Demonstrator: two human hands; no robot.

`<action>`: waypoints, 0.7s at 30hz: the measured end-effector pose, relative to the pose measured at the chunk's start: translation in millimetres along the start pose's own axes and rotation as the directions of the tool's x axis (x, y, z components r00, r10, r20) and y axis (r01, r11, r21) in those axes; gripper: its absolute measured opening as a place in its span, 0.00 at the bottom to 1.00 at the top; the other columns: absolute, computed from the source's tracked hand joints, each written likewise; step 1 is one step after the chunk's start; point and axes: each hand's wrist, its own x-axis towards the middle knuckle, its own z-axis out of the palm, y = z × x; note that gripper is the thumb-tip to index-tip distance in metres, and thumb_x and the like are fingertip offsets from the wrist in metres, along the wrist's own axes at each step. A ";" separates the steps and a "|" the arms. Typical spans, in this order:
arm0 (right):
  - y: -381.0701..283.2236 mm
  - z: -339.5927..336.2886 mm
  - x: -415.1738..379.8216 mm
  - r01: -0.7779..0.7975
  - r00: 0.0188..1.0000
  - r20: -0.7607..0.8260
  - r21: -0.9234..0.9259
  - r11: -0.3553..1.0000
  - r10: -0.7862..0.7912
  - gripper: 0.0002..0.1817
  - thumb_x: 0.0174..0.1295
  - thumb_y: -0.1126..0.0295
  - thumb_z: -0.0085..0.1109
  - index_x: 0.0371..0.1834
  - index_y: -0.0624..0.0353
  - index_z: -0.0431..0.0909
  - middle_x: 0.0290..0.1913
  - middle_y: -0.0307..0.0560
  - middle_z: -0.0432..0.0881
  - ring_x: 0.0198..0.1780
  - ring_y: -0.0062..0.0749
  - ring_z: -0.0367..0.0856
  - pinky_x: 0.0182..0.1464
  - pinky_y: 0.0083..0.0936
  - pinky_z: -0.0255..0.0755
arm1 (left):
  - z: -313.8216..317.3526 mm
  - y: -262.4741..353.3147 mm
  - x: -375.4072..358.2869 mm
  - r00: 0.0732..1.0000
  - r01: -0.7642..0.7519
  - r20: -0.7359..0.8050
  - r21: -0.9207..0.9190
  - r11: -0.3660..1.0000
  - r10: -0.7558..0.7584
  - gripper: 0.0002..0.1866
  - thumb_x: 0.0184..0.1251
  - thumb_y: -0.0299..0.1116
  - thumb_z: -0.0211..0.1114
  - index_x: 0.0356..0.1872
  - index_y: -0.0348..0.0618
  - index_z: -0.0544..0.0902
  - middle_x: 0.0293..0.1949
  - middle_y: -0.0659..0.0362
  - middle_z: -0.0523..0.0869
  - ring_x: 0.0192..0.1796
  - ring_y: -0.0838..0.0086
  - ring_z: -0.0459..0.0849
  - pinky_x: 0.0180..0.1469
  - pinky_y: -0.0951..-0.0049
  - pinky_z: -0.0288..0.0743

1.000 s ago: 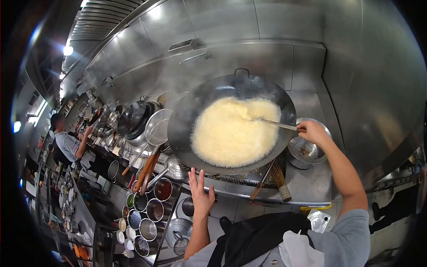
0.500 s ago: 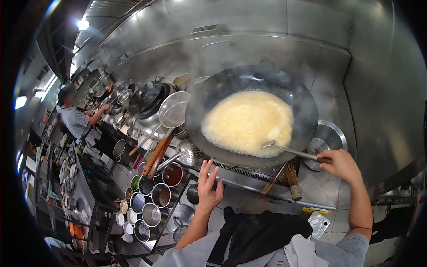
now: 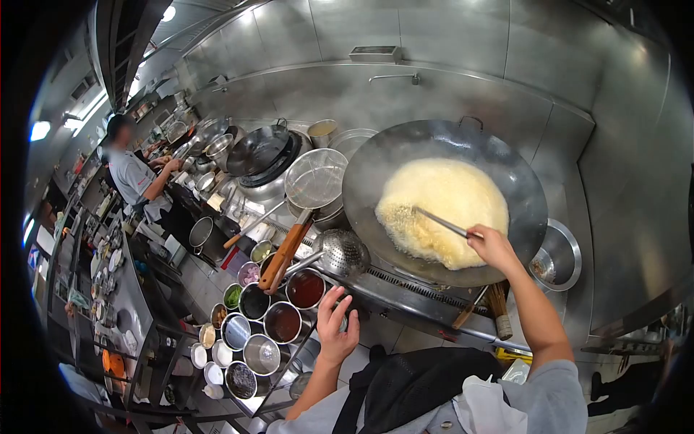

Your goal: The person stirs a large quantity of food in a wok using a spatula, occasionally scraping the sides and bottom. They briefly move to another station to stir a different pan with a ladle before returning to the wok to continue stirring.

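Right hand [image 3: 493, 246] grips ladle [image 3: 439, 223] in wok [image 3: 506, 155]; left hand [image 3: 334, 325] spread open by stove edge [image 3: 405, 293].

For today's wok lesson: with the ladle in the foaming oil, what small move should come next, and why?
Probably sweep the ladle through the left of the foam. The right hand grips its handle, the bowl sits there, and froth covers the wok; the left hand is by the stove's edge.

Round sauce pots [image 3: 283, 322] crowd a rack beside a mesh strainer [image 3: 315, 178], while a co-worker [image 3: 134, 173] stands down the line.
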 end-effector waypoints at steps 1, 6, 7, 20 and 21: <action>-3.8 7.9 15.6 -0.008 1.000 -0.005 0.000 1.000 0.008 0.18 0.73 0.62 0.70 0.61 0.56 0.90 0.50 0.58 0.95 0.54 0.56 0.94 0.58 0.47 0.85 | -3.8 -5.3 -2.1 1.000 -0.003 0.006 -0.007 1.000 0.003 0.26 0.65 0.17 0.73 0.66 0.38 0.85 0.71 0.41 0.84 0.75 0.42 0.83 0.77 0.47 0.76; 9.3 40.0 79.3 -0.056 0.972 -0.234 -0.105 0.993 0.030 0.16 0.76 0.62 0.67 0.63 0.52 0.89 0.51 0.54 0.96 0.54 0.56 0.94 0.58 0.49 0.85 | -18.5 -28.5 -6.0 0.999 0.034 0.017 0.005 0.999 -0.034 0.27 0.65 0.17 0.73 0.66 0.38 0.85 0.71 0.40 0.84 0.74 0.41 0.83 0.76 0.47 0.76; 12.4 41.1 85.9 -0.069 0.970 -0.241 -0.107 0.992 0.042 0.16 0.76 0.62 0.67 0.63 0.52 0.89 0.51 0.54 0.96 0.54 0.56 0.94 0.58 0.49 0.85 | -20.7 -33.4 -6.7 0.999 0.048 0.021 0.014 0.999 -0.048 0.27 0.64 0.17 0.74 0.66 0.38 0.85 0.71 0.40 0.84 0.74 0.41 0.83 0.76 0.47 0.76; 34.8 9.1 11.0 -0.303 0.921 -0.280 -0.075 0.950 0.272 0.16 0.69 0.63 0.71 0.57 0.54 0.92 0.53 0.51 0.96 0.56 0.50 0.95 0.60 0.44 0.86 | 26.7 -47.8 44.7 0.963 -0.078 0.231 -0.249 0.965 0.138 0.30 0.63 0.19 0.75 0.69 0.40 0.85 0.74 0.42 0.82 0.77 0.37 0.80 0.77 0.43 0.76; 37.2 8.1 -0.3 -0.285 0.930 -0.251 -0.024 0.958 0.270 0.17 0.69 0.63 0.71 0.58 0.56 0.92 0.53 0.52 0.97 0.56 0.50 0.95 0.61 0.42 0.86 | 36.0 -44.2 47.2 0.952 -0.097 0.252 -0.291 0.952 0.174 0.31 0.63 0.19 0.76 0.70 0.40 0.85 0.75 0.42 0.82 0.77 0.37 0.79 0.78 0.42 0.75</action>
